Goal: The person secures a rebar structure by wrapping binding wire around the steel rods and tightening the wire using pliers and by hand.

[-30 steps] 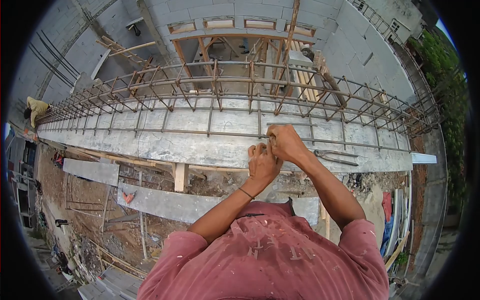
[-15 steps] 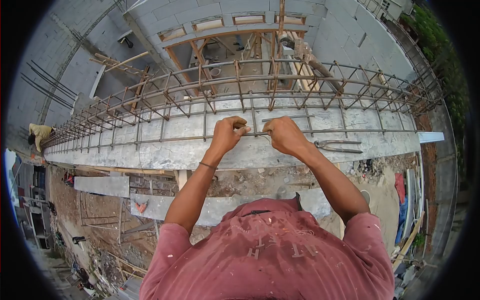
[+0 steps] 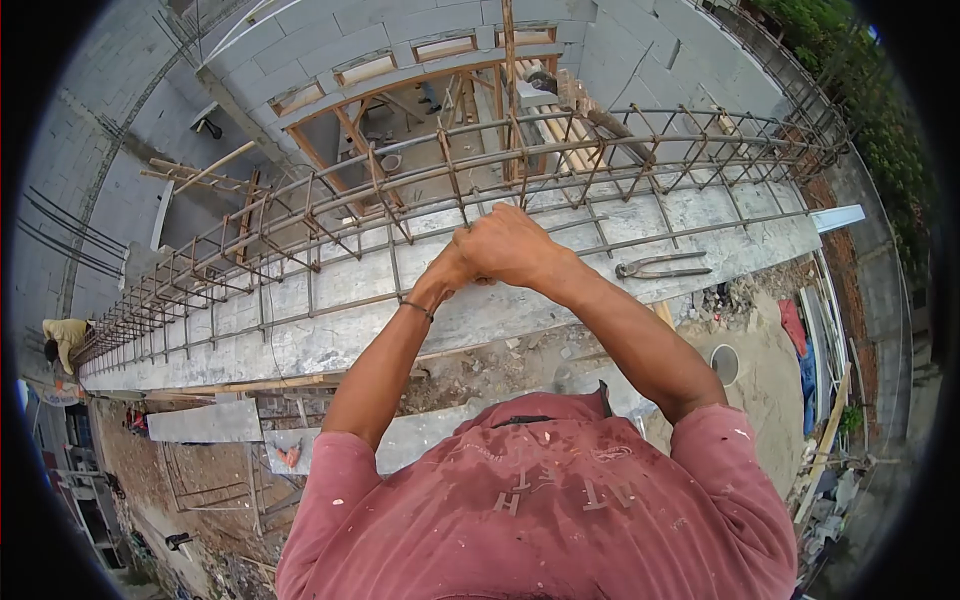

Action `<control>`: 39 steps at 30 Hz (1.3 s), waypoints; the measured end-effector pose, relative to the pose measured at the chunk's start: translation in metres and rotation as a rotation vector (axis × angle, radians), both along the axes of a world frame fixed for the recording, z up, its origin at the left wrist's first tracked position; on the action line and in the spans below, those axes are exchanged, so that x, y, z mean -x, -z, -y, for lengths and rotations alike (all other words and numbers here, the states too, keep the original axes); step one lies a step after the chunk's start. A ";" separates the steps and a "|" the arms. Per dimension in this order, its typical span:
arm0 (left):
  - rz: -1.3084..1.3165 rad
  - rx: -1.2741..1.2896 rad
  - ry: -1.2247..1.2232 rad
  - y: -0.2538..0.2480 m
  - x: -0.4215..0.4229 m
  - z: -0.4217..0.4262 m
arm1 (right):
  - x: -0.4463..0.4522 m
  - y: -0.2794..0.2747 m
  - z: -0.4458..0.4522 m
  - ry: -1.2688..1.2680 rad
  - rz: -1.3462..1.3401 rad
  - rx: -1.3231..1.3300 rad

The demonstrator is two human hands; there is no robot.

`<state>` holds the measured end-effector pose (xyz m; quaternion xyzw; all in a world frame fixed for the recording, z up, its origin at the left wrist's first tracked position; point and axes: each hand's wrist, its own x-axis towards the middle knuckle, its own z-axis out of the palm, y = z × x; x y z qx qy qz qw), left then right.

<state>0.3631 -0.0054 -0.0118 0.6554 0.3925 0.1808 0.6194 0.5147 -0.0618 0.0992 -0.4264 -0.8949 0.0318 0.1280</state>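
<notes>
My right hand is closed over the near bar of a long rebar cage, its fingers curled; what they hold is hidden. Tucked against it from the left is my left hand, mostly covered by the right, so its fingers cannot be made out. The cage lies along a grey, stained board. A pair of pincers rests on the board to the right of my hands, touched by neither.
At the far left another person in a yellowish top bends over the cage's end. Grey block walls and a wooden frame stand beyond. Below the board are a lower plank, rubble and a round bucket.
My hands were together, then apart on the near bar, and are now together again, the right overlapping the left. The view has turned, so the cage slants more. The pincers still lie on the board.
</notes>
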 end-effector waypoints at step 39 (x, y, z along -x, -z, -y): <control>0.021 0.131 -0.103 -0.005 -0.005 0.008 | 0.046 0.145 0.071 0.857 -0.472 -0.228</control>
